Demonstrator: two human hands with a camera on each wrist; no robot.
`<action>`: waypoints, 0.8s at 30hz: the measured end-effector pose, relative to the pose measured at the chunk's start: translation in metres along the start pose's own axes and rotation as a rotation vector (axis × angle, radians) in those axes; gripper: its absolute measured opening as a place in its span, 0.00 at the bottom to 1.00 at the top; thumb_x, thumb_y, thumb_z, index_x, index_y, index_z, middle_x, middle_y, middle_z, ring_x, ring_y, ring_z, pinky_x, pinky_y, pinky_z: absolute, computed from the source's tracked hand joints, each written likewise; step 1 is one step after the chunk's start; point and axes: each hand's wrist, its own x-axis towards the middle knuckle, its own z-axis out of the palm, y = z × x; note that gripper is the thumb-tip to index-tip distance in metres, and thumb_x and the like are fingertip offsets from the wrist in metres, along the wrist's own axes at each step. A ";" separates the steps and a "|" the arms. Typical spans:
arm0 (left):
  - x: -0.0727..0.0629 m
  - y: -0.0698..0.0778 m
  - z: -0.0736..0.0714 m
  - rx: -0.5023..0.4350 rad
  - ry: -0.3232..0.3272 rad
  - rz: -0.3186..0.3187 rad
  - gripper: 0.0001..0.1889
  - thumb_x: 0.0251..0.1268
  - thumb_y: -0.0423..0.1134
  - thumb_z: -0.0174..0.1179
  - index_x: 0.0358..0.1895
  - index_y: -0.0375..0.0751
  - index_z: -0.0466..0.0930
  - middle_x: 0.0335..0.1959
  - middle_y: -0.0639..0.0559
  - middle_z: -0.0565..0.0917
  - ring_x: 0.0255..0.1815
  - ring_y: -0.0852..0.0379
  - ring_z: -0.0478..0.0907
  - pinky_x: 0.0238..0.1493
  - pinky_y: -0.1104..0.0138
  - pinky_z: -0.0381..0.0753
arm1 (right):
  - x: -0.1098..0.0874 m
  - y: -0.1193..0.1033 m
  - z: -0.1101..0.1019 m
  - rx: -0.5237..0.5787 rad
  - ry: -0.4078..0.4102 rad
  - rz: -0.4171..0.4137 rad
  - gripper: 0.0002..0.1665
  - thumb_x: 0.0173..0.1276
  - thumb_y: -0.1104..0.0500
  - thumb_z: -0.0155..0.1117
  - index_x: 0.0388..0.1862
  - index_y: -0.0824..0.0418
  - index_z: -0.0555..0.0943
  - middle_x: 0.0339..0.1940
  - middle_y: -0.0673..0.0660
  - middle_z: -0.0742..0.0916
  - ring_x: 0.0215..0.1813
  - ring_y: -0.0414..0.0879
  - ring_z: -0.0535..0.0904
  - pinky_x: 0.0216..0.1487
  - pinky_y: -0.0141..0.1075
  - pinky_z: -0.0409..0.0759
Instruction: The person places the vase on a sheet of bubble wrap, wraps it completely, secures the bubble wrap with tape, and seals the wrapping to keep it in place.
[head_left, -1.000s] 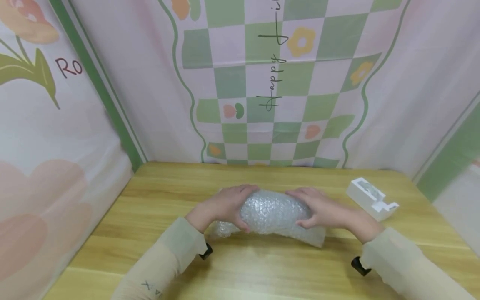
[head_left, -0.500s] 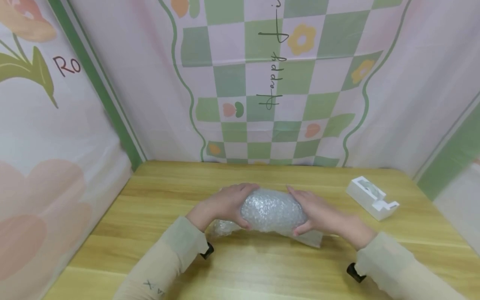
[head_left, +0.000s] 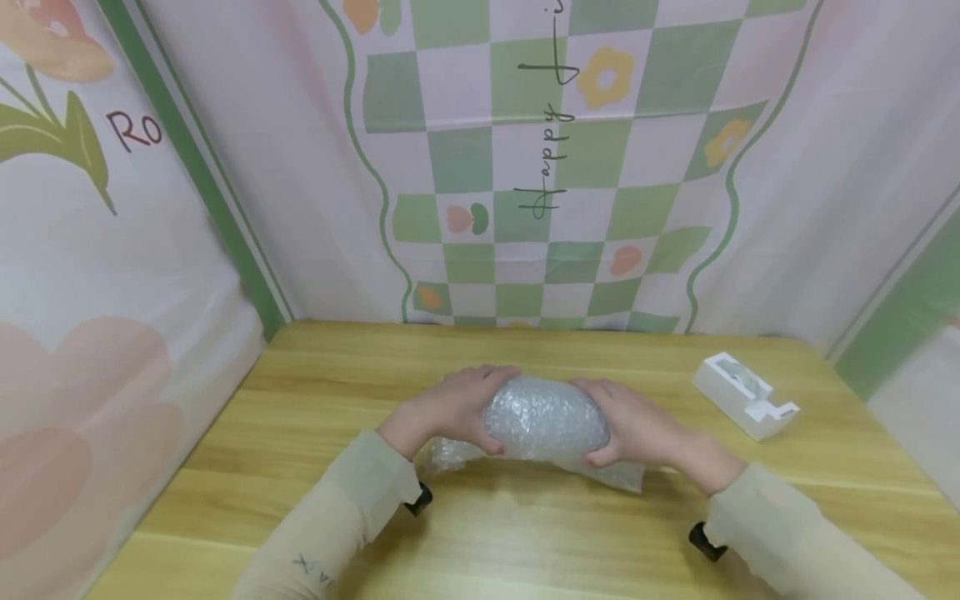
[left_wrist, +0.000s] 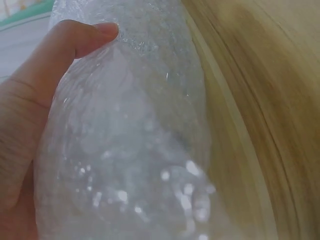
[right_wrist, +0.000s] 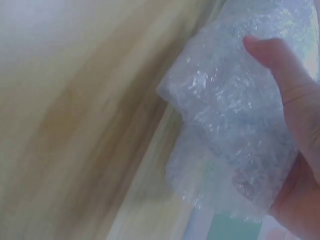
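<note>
A bundle of clear bubble wrap (head_left: 543,417) lies across the middle of the table, rounded at its centre with loose flaps at both ends. My left hand (head_left: 467,408) grips its left part, thumb on the near side and fingers over the far side. From the other side my right hand (head_left: 636,423) grips the right part the same way. In the left wrist view the left thumb (left_wrist: 95,37) presses on the plastic film. The right wrist view shows the right thumb (right_wrist: 272,52) on the crinkled wrap, with a loose end hanging below. Whatever is inside the wrap is hidden.
A white tape dispenser (head_left: 742,396) with a roll in it stands at the table's right rear. The wooden table (head_left: 322,367) meets a printed curtain (head_left: 525,167) at its back edge, and another curtain (head_left: 120,292) hangs along the left.
My right hand has shifted slightly left along the bubble wrap and taken a closer grip round it. The left hand stays nearly in place. The tape dispenser has not moved.
</note>
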 end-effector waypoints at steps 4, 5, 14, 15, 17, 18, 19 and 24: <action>0.001 -0.001 -0.001 -0.004 -0.006 -0.002 0.60 0.47 0.55 0.81 0.82 0.44 0.53 0.74 0.42 0.69 0.71 0.42 0.69 0.71 0.46 0.69 | 0.004 0.007 -0.001 0.012 -0.032 -0.018 0.61 0.42 0.52 0.87 0.71 0.74 0.67 0.62 0.69 0.81 0.61 0.65 0.78 0.61 0.61 0.77; 0.001 -0.001 -0.001 -0.007 -0.007 -0.002 0.60 0.47 0.55 0.81 0.82 0.44 0.53 0.74 0.42 0.69 0.71 0.42 0.69 0.71 0.46 0.69 | 0.005 0.008 -0.002 0.014 -0.039 -0.022 0.61 0.41 0.52 0.87 0.71 0.74 0.67 0.62 0.69 0.81 0.61 0.65 0.78 0.61 0.61 0.77; -0.001 -0.002 -0.007 -0.108 -0.104 -0.012 0.58 0.52 0.53 0.78 0.82 0.41 0.52 0.78 0.44 0.64 0.74 0.46 0.66 0.75 0.54 0.65 | 0.008 0.008 -0.011 0.115 -0.194 -0.026 0.60 0.46 0.49 0.85 0.73 0.72 0.67 0.64 0.66 0.80 0.62 0.61 0.78 0.62 0.59 0.77; -0.001 -0.003 -0.008 -0.124 -0.119 -0.011 0.58 0.52 0.53 0.78 0.82 0.40 0.52 0.79 0.44 0.64 0.75 0.46 0.66 0.75 0.55 0.64 | 0.008 0.007 -0.013 0.130 -0.223 -0.015 0.60 0.47 0.48 0.84 0.73 0.72 0.66 0.65 0.67 0.80 0.62 0.62 0.78 0.62 0.60 0.77; -0.001 -0.004 -0.009 -0.152 -0.149 -0.016 0.58 0.52 0.54 0.78 0.82 0.40 0.52 0.79 0.44 0.63 0.75 0.47 0.65 0.75 0.56 0.64 | 0.008 0.007 -0.016 0.159 -0.276 0.006 0.61 0.48 0.48 0.83 0.74 0.73 0.64 0.65 0.68 0.79 0.62 0.63 0.78 0.63 0.61 0.76; -0.001 -0.004 -0.009 -0.168 -0.164 -0.018 0.58 0.52 0.54 0.78 0.82 0.40 0.51 0.79 0.44 0.63 0.76 0.47 0.65 0.75 0.56 0.64 | 0.008 0.007 -0.018 0.171 -0.300 0.013 0.62 0.48 0.47 0.83 0.74 0.74 0.63 0.65 0.69 0.79 0.62 0.63 0.78 0.62 0.61 0.76; -0.001 -0.005 -0.010 -0.180 -0.177 -0.021 0.58 0.52 0.54 0.77 0.82 0.40 0.51 0.79 0.44 0.63 0.76 0.47 0.64 0.75 0.55 0.64 | 0.009 0.007 -0.019 0.184 -0.322 0.019 0.62 0.49 0.47 0.83 0.74 0.74 0.63 0.64 0.68 0.79 0.61 0.63 0.78 0.62 0.62 0.76; 0.000 -0.009 -0.010 -0.242 -0.212 -0.046 0.58 0.53 0.55 0.76 0.83 0.43 0.50 0.78 0.43 0.64 0.75 0.47 0.65 0.75 0.53 0.64 | 0.014 0.008 -0.022 0.274 -0.404 0.049 0.61 0.52 0.47 0.82 0.75 0.72 0.61 0.64 0.66 0.78 0.63 0.62 0.76 0.64 0.62 0.74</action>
